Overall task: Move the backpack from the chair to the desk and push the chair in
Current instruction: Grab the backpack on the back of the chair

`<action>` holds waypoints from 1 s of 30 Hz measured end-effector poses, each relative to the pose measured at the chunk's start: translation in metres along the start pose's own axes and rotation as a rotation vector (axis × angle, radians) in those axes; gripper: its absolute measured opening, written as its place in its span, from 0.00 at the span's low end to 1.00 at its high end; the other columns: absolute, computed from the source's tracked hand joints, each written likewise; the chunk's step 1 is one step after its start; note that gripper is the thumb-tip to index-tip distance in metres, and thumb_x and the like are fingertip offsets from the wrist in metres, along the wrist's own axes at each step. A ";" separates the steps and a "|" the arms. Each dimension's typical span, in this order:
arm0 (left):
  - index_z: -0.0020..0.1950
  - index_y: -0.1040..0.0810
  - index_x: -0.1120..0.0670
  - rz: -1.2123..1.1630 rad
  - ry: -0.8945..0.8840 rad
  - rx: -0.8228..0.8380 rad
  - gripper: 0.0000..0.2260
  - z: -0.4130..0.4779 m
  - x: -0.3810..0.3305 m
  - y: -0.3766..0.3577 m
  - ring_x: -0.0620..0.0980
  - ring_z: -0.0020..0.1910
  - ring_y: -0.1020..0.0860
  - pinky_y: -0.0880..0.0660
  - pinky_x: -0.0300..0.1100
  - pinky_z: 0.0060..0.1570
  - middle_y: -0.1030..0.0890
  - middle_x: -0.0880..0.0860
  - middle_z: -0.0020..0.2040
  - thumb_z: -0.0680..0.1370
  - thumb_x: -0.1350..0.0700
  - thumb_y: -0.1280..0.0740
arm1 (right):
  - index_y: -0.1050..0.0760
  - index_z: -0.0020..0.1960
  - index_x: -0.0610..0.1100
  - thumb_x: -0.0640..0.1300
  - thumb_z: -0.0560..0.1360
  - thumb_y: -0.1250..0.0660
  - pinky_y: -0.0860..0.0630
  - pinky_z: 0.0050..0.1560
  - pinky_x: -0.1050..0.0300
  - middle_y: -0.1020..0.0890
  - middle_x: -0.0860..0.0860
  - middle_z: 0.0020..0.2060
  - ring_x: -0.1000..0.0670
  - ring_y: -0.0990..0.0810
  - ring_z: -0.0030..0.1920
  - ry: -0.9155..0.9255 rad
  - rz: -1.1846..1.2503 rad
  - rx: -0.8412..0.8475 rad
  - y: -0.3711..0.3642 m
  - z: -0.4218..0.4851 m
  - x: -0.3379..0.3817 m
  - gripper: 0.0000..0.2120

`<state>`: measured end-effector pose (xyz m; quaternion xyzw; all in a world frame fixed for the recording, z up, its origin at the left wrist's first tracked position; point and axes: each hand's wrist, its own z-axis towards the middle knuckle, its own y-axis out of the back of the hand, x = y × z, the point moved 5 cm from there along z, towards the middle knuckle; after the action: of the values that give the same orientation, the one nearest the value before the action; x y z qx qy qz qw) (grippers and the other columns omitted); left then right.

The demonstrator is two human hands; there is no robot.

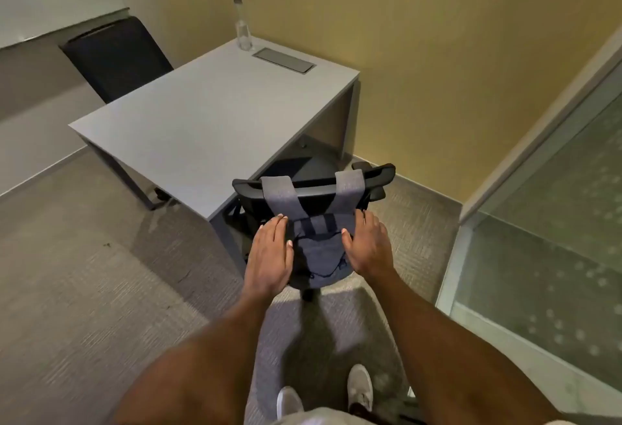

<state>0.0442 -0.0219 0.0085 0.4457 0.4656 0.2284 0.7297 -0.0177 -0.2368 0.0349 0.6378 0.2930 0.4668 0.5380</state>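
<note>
A grey-blue backpack [319, 243] hangs on the back of a black office chair [313, 189], its two straps looped over the top of the backrest. The chair stands at the near right side of a light grey desk [202, 128], its seat partly under the desktop. My left hand [271, 256] lies flat against the backpack's left side, fingers together. My right hand [368, 244] rests on its right side with the thumb spread onto the fabric. Neither hand has closed around anything.
A clear water bottle [243, 25] and a metal cable hatch [284, 60] sit at the desk's far end. A second dark chair [116, 54] stands behind the desk on the left. A frosted glass partition [545, 256] runs along the right. My feet in white shoes [359, 387] stand on grey carpet.
</note>
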 end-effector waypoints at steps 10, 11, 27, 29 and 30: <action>0.80 0.41 0.51 -0.226 0.264 0.228 0.31 0.019 0.026 -0.022 0.53 0.79 0.34 0.32 0.60 0.77 0.34 0.53 0.80 0.81 0.43 0.35 | 0.31 0.74 0.38 0.53 0.79 0.28 0.26 0.70 0.43 0.24 0.40 0.68 0.38 0.24 0.69 -0.046 0.213 0.186 -0.017 0.039 -0.029 0.30; 0.80 0.41 0.51 -0.227 0.269 0.257 0.32 0.023 0.028 -0.024 0.53 0.77 0.33 0.32 0.59 0.77 0.33 0.54 0.79 0.81 0.43 0.34 | 0.31 0.74 0.38 0.54 0.78 0.26 0.26 0.70 0.43 0.24 0.39 0.67 0.38 0.24 0.69 -0.041 0.214 0.215 -0.019 0.045 -0.032 0.32; 0.72 0.28 0.59 -0.451 0.471 0.544 0.33 0.074 0.063 -0.063 0.58 0.67 0.22 0.23 0.46 0.64 0.20 0.58 0.67 0.71 0.53 0.19 | 0.31 0.77 0.35 0.43 0.70 0.17 0.22 0.70 0.43 0.22 0.38 0.72 0.38 0.21 0.70 -0.085 0.438 0.557 -0.072 0.100 -0.047 0.41; 0.70 0.26 0.60 -0.486 0.483 0.519 0.31 0.075 0.065 -0.067 0.58 0.65 0.20 0.22 0.47 0.64 0.18 0.58 0.65 0.70 0.55 0.18 | 0.29 0.76 0.34 0.44 0.71 0.17 0.20 0.67 0.41 0.20 0.37 0.69 0.37 0.19 0.68 -0.092 0.449 0.555 -0.076 0.103 -0.050 0.39; 0.69 0.25 0.60 -0.519 0.493 0.504 0.31 0.076 0.066 -0.069 0.58 0.65 0.20 0.21 0.50 0.65 0.18 0.57 0.65 0.70 0.56 0.18 | 0.28 0.74 0.33 0.44 0.71 0.17 0.18 0.64 0.39 0.19 0.35 0.67 0.36 0.17 0.65 -0.108 0.441 0.568 -0.079 0.104 -0.051 0.37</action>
<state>0.1356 -0.0402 -0.0698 0.4104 0.7637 0.0163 0.4981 0.0671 -0.3050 -0.0536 0.8335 0.2374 0.4371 0.2407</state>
